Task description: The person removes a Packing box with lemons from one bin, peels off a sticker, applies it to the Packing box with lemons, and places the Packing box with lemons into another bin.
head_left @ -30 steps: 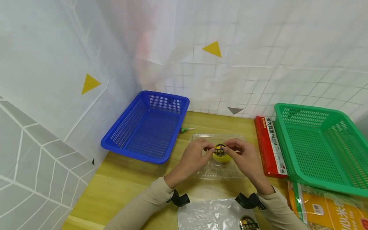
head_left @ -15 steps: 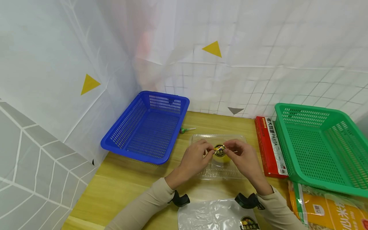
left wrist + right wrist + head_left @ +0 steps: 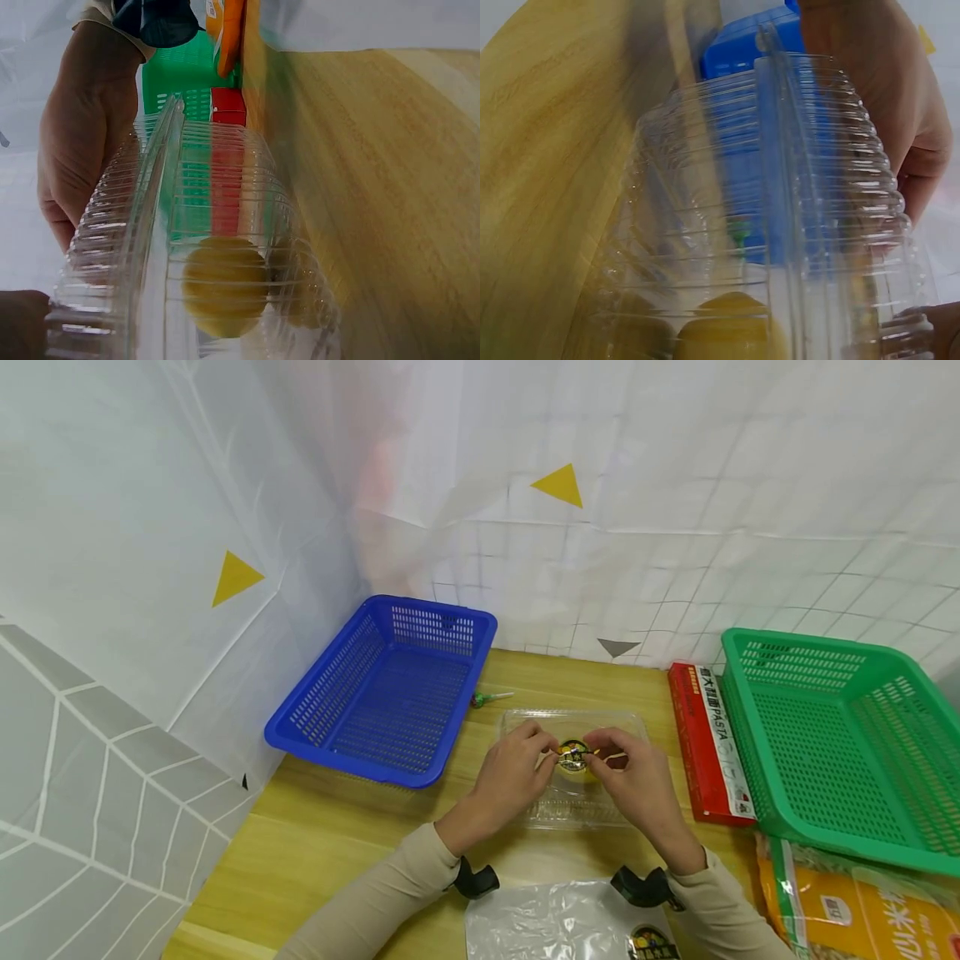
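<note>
A clear plastic clamshell box (image 3: 540, 813) rests on the table with its lid down. Through its side in the left wrist view a round yellow fruit (image 3: 225, 289) shows inside. Above the lid's middle, a round black-and-yellow sticker (image 3: 573, 756) lies between the two hands. My left hand (image 3: 510, 777) pinches its left edge with thumb and fingertips. At the opposite edge my right hand (image 3: 639, 781) pinches it the same way. The sticker's upper part looks bent; whether any of it touches the lid, I cannot tell.
A blue basket (image 3: 390, 771) stands left, a lollipop (image 3: 491, 697) beside it. Right are a red pasta box (image 3: 708, 743), a green basket (image 3: 780, 760) and an orange food bag (image 3: 862, 902). A silvery sheet (image 3: 555, 922) with another round sticker (image 3: 651, 942) lies in front.
The sticker's printed face was turned up toward the head view with yellow fruit showing beneath; its pinched edge now looks bent and flatter to the lid. Both hands shift only slightly.
</note>
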A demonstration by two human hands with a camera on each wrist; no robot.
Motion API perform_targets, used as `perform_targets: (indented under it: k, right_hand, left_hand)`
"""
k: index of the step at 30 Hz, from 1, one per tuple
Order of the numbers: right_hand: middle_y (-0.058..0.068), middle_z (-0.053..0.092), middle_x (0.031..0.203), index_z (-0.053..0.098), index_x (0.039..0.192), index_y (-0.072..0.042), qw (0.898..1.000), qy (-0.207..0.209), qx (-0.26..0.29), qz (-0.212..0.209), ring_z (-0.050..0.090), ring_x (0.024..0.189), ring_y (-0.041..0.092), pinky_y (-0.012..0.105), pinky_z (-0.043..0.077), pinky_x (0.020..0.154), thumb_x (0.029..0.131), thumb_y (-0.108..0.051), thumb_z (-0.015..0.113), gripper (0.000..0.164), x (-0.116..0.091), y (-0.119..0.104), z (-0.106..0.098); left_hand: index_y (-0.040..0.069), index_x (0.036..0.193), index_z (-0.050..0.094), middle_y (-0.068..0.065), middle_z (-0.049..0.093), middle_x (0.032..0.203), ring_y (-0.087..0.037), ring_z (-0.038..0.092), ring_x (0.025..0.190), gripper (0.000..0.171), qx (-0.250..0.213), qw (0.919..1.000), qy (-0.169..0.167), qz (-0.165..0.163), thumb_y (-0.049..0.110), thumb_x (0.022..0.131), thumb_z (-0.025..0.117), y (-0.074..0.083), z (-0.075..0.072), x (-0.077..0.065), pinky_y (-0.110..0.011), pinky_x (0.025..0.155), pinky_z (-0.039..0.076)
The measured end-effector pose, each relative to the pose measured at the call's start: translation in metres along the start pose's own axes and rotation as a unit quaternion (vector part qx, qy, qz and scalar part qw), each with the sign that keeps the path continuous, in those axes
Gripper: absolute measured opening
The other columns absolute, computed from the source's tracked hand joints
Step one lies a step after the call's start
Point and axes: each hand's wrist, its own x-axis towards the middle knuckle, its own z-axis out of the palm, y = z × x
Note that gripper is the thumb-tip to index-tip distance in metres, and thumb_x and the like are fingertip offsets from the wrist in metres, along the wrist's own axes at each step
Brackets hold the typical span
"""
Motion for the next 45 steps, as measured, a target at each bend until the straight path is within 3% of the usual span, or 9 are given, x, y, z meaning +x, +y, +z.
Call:
perform_targets:
  k: [10, 14, 21, 33, 45]
  right_hand:
    - [0.01, 0.071, 0.093, 0.074, 0.105, 0.001, 1.0, 0.005, -0.017, -0.024, 0.069, 0.078, 0.024, 0.035, 0.06, 0.065, 0.08, 0.014, 0.081, 0.028, -0.0016, -0.0011, 0.0023]
    - [0.011, 0.068, 0.093, 0.076, 0.108, -0.001, 0.998, -0.006, -0.043, -0.038, 0.063, 0.074, 0.022, 0.031, 0.056, 0.06, 0.08, 0.014, 0.081, 0.032, -0.001, -0.0006, 0.0025]
    - [0.014, 0.061, 0.093, 0.079, 0.109, -0.002, 0.995, -0.037, -0.086, -0.032, 0.049, 0.069, 0.021, 0.032, 0.044, 0.059, 0.084, 0.005, 0.081, 0.026, -0.0002, -0.0026, 0.0041]
    - [0.009, 0.065, 0.09, 0.078, 0.088, -0.001, 0.995, -0.012, -0.095, -0.036, 0.055, 0.065, 0.019, 0.03, 0.047, 0.055, 0.081, 0.001, 0.085, 0.011, -0.0007, -0.0023, 0.0035]
    - [0.005, 0.063, 0.085, 0.077, 0.079, -0.003, 0.994, 0.0, -0.107, -0.034, 0.052, 0.063, 0.018, 0.029, 0.045, 0.053, 0.078, 0.001, 0.087, 0.011, -0.0043, -0.0017, 0.004]
  left_hand:
    - [0.008, 0.109, 0.075, -0.002, 0.063, 0.1, -0.013, 0.058, 0.081, 0.014, 0.032, 0.9993, -0.014, -0.009, 0.013, 0.096, 0.076, 0.0017, -0.0012, 0.0012, -0.025, 0.067, 0.051]
    - [0.009, 0.115, 0.076, -0.003, 0.062, 0.099, -0.012, 0.056, 0.078, 0.02, 0.031, 0.9994, -0.014, 0.005, 0.009, 0.095, 0.076, 0.0009, -0.0012, 0.0017, -0.023, 0.063, 0.048]
    - [0.015, 0.108, 0.082, -0.002, 0.057, 0.094, -0.011, 0.053, 0.079, 0.018, 0.06, 0.9976, -0.021, 0.028, 0.008, 0.093, 0.074, -0.0035, 0.0, 0.0027, -0.02, 0.06, 0.044]
    - [0.007, 0.1, 0.081, -0.002, 0.054, 0.094, -0.01, 0.05, 0.075, 0.012, 0.016, 0.9995, -0.013, 0.023, 0.016, 0.093, 0.078, -0.0047, -0.0007, 0.0016, -0.019, 0.06, 0.041]
    - [0.006, 0.093, 0.079, -0.003, 0.058, 0.097, -0.012, 0.054, 0.077, 0.011, 0.007, 0.9995, -0.004, 0.032, 0.017, 0.092, 0.08, -0.0047, 0.0009, -0.0014, -0.02, 0.062, 0.043]
